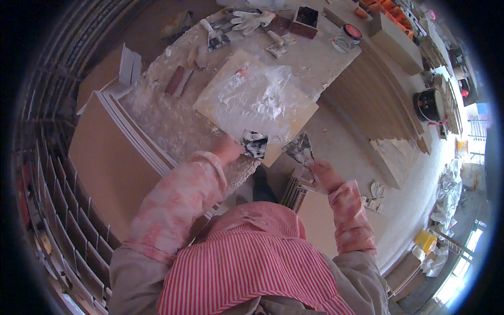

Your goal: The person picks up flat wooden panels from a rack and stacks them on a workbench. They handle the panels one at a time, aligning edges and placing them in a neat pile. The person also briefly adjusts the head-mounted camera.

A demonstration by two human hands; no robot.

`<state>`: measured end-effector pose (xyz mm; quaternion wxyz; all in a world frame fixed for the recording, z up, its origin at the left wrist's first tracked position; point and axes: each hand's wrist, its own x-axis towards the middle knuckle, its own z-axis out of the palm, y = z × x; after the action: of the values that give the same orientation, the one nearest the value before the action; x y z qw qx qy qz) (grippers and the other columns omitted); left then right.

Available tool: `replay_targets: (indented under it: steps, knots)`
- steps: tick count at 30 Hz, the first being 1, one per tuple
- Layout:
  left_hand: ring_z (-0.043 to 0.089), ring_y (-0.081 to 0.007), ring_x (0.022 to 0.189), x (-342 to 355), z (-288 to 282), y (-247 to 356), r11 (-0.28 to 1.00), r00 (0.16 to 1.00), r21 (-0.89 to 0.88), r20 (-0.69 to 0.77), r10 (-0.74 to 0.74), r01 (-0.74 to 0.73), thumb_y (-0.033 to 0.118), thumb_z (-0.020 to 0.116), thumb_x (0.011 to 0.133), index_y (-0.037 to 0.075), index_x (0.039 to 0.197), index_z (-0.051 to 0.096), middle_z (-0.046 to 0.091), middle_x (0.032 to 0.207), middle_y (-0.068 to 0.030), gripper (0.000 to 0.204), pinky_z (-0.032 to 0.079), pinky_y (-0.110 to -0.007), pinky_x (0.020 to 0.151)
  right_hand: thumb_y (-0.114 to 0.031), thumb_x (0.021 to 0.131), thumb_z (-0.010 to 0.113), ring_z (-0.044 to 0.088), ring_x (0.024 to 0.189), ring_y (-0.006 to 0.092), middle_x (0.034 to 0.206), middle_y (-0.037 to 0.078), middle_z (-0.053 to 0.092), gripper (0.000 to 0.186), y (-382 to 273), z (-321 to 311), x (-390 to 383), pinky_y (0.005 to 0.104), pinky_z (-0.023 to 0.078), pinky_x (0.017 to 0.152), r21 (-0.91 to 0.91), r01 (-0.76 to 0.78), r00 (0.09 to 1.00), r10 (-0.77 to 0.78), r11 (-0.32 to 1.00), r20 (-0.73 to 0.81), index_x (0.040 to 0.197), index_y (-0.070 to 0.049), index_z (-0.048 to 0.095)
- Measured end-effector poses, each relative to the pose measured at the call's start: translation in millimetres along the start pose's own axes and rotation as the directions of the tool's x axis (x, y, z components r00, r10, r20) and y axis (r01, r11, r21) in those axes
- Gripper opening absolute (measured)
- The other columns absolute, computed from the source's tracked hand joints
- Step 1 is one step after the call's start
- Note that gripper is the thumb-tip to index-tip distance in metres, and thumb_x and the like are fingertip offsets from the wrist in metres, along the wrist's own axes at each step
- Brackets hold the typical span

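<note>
Red-striped apron (241,268), patchy pink sleeves (176,210)

At the far end of the table (325,65), a glove (248,22), a dark red box (303,30) and a jar (344,42) topped by a red lid (353,32) are set. At the left, boards (115,163) are stacked near a rack (68,202). At the right, a black bucket (428,106), crumpled plastic (447,194) and a yellow bucket (426,241) are seen.

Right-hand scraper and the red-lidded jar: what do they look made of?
Scraper: probably metal, being thin, flat and dark, its finish dulled and whitish in patches. Jar: glass or clear plastic, can't tell which; it looks glossy and see-through.
</note>
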<state>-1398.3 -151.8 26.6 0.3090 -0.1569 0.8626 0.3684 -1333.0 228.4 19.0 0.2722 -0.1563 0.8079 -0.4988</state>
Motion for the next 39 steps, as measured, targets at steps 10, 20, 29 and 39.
replay_targets:
  steps: [10, 20, 29, 39]
  knots:
    - [0.059, -0.0092, 0.079, 21.8, -132.4, -14.1, 0.953, 0.984, -0.249, -0.017, 0.175, -0.174, 0.017, 0.070, 0.085, 0.005, 0.093, 0.067, 0.063, 0.083, -0.0010, 0.015, 0.046, -0.026, 0.067, -0.018, 0.089, 0.062, 0.060, 0.067, 0.0182, 0.084, 0.007, 0.059, 0.028, -43.3, -45.2, 54.7, 0.0315, 0.051, 0.056, 0.132, -0.413, 0.854, 0.333, 0.901, 0.399, 0.114, -0.005, 0.062]
    - [0.062, -0.0161, 0.090, 33.1, -144.7, -30.8, 0.727, 0.952, -0.618, -0.241, 0.187, -0.299, 0.019, 0.063, 0.096, 0.002, 0.106, 0.065, 0.067, 0.102, -0.0051, 0.019, 0.050, -0.031, 0.084, -0.022, 0.091, 0.060, 0.058, 0.060, 0.0171, 0.074, 0.007, 0.059, 0.021, -72.9, 32.2, 115.8, 0.0309, 0.047, 0.051, 0.304, -0.720, 0.690, 0.598, 0.624, 0.408, 0.103, -0.005, 0.063]
    - [0.062, -0.0177, 0.105, 49.3, -140.0, -46.5, 0.552, 0.983, -0.813, -0.133, 0.130, -0.183, 0.019, 0.062, 0.096, 0.002, 0.116, 0.062, 0.067, 0.113, -0.0067, 0.026, 0.047, -0.034, 0.093, -0.027, 0.098, 0.054, 0.052, 0.050, 0.0169, 0.066, 0.006, 0.055, 0.022, -55.7, 139.4, 172.4, 0.0325, 0.040, 0.041, 0.394, -0.176, 0.984, 0.159, 0.902, 0.075, 0.097, -0.005, 0.060]
    - [0.060, -0.0169, 0.103, 51.2, -141.5, -44.0, 0.349, 0.984, -0.921, -0.162, 0.068, -0.175, 0.017, 0.059, 0.098, 0.002, 0.114, 0.062, 0.063, 0.112, -0.0054, 0.022, 0.046, -0.034, 0.098, -0.030, 0.103, 0.050, 0.053, 0.052, 0.0141, 0.069, 0.003, 0.055, 0.028, -121.9, 150.8, 168.0, 0.0316, 0.041, 0.044, 0.566, -0.288, 0.946, 0.322, 0.773, 0.040, 0.101, -0.005, 0.061]
